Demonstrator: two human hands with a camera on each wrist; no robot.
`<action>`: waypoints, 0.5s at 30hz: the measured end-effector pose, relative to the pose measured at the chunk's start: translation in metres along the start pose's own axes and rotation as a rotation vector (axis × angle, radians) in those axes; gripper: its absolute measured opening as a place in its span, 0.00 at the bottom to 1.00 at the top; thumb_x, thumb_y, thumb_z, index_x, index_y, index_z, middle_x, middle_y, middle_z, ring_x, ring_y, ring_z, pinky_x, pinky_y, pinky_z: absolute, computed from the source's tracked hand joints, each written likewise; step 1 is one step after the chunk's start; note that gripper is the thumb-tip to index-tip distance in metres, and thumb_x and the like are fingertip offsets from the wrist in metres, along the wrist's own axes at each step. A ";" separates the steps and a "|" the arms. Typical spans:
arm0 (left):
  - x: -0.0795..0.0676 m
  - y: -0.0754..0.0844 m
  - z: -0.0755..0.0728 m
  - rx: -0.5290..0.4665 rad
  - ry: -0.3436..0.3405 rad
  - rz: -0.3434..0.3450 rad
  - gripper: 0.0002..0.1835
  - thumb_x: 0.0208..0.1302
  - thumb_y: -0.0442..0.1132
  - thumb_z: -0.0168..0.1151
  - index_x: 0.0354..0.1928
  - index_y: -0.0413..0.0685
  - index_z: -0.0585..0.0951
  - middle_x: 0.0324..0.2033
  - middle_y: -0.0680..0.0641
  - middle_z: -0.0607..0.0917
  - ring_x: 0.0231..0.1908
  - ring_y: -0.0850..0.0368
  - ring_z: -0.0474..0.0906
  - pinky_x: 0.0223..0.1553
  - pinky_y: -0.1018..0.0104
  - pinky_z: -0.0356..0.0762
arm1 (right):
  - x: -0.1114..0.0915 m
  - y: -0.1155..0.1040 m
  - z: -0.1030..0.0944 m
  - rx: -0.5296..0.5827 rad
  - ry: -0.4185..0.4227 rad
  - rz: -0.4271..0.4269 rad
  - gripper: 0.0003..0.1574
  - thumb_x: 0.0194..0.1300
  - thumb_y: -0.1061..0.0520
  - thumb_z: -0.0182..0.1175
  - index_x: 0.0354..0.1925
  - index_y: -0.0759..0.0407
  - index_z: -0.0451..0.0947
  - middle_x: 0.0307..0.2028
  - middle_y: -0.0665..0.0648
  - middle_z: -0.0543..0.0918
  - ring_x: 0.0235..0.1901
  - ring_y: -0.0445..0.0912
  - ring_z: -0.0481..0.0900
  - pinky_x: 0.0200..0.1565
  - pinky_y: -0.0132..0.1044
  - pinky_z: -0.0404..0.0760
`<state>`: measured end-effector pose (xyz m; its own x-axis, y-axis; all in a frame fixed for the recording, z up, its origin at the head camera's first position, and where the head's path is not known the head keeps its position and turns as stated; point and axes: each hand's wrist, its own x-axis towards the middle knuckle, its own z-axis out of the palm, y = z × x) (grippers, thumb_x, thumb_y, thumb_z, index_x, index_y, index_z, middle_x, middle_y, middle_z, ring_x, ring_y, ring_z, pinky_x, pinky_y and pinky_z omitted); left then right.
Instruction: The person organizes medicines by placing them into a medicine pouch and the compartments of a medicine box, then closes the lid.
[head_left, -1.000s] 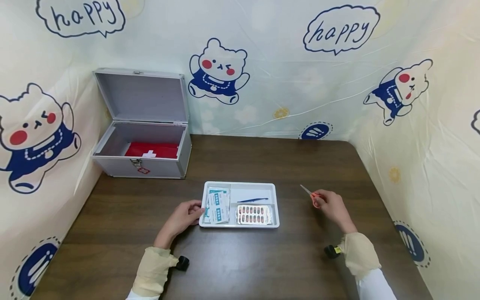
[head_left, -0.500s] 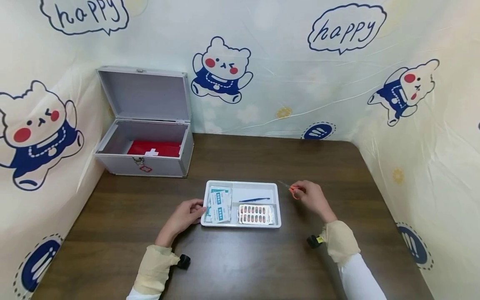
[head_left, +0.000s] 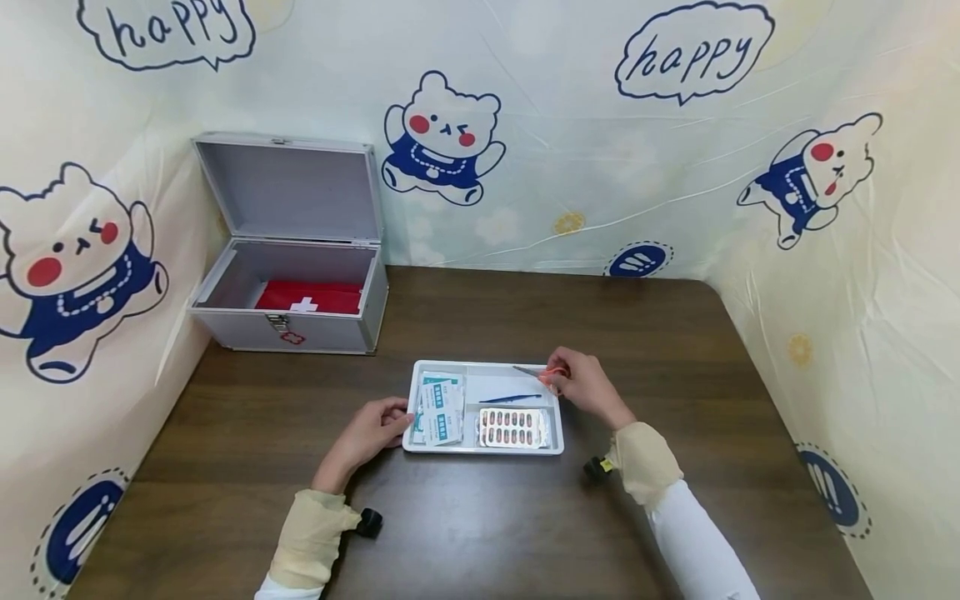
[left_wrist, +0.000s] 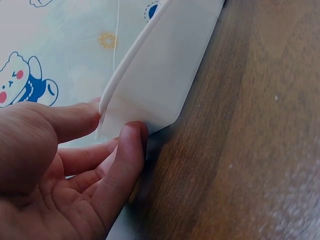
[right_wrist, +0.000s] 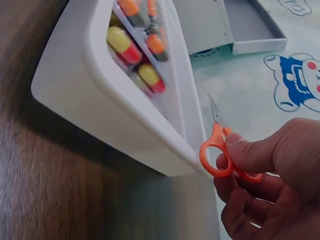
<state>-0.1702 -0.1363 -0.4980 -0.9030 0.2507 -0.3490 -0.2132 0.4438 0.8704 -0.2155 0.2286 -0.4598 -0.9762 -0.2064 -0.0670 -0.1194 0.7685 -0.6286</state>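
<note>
My right hand pinches a small pair of scissors by its orange handles. In the head view the scissors overlap the back right corner of the white tray, blades pointing left. My left hand holds the tray's left end, with the thumb at the rim and the other fingers against the outer wall in the left wrist view. Inside the tray lie white and teal packets at left, a thin dark blue tool at the back, and blister packs of capsules at front right.
A silver box with its lid raised stands at the back left of the brown table. Inside it lies a red pouch with a white cross. A printed cloth encloses the back and sides.
My right hand has moved left with the scissors, from the table's right side to over the tray's right end. My left hand has stayed at the tray's left end.
</note>
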 end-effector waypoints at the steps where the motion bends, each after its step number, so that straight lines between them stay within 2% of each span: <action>1: 0.000 0.000 0.000 -0.003 0.000 0.000 0.20 0.73 0.35 0.57 0.61 0.31 0.74 0.42 0.39 0.83 0.37 0.58 0.80 0.40 0.64 0.85 | 0.002 -0.002 0.002 -0.005 -0.007 -0.004 0.07 0.64 0.62 0.66 0.40 0.57 0.79 0.33 0.55 0.81 0.31 0.47 0.74 0.34 0.36 0.75; 9: 0.001 -0.003 0.000 -0.020 -0.004 0.009 0.21 0.72 0.36 0.57 0.62 0.31 0.74 0.42 0.40 0.83 0.37 0.59 0.80 0.39 0.65 0.85 | 0.014 -0.013 0.019 -0.058 -0.031 -0.043 0.07 0.62 0.61 0.68 0.40 0.55 0.81 0.34 0.53 0.83 0.33 0.46 0.76 0.39 0.39 0.78; 15: 0.002 -0.004 -0.001 -0.028 -0.005 0.008 0.20 0.73 0.35 0.57 0.61 0.30 0.74 0.42 0.39 0.83 0.38 0.59 0.80 0.39 0.66 0.85 | 0.016 -0.014 0.030 -0.121 -0.021 -0.014 0.08 0.61 0.57 0.71 0.40 0.52 0.83 0.32 0.51 0.83 0.35 0.47 0.74 0.40 0.40 0.76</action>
<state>-0.1711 -0.1380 -0.5017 -0.9029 0.2586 -0.3434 -0.2161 0.4175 0.8826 -0.2242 0.1965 -0.4753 -0.9704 -0.2295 -0.0753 -0.1555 0.8324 -0.5320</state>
